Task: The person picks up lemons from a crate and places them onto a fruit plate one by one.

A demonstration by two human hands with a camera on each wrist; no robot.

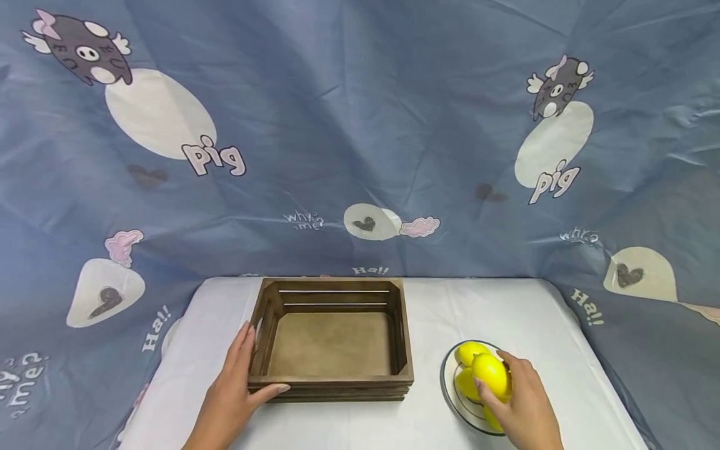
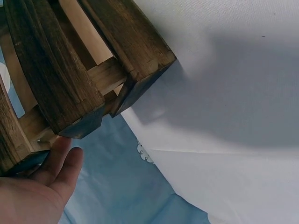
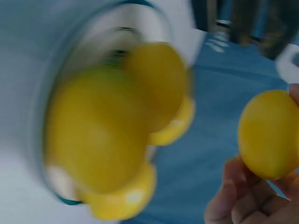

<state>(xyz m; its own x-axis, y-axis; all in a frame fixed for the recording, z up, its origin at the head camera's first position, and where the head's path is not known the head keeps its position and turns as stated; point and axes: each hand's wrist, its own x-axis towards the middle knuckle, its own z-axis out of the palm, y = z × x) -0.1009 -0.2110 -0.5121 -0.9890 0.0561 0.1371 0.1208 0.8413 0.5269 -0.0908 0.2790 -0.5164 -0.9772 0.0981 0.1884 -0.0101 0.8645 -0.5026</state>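
A lemon [image 1: 491, 372] sits in the right hand's [image 1: 525, 406] grip, fingers curled round it, just above the plate [image 1: 450, 390] of lemons on the counter [image 1: 523, 312]. The left hand [image 1: 233, 390], fingers straight, rests against the wooden crate's [image 1: 332, 340] near-left corner.

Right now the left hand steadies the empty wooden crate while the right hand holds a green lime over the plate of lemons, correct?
Not quite. The fruit in the right hand is a yellow lemon, not a green lime; the head view and the right wrist view both show it. The rest stands: the left hand rests against the empty wooden crate, and more lemons lie on the plate.
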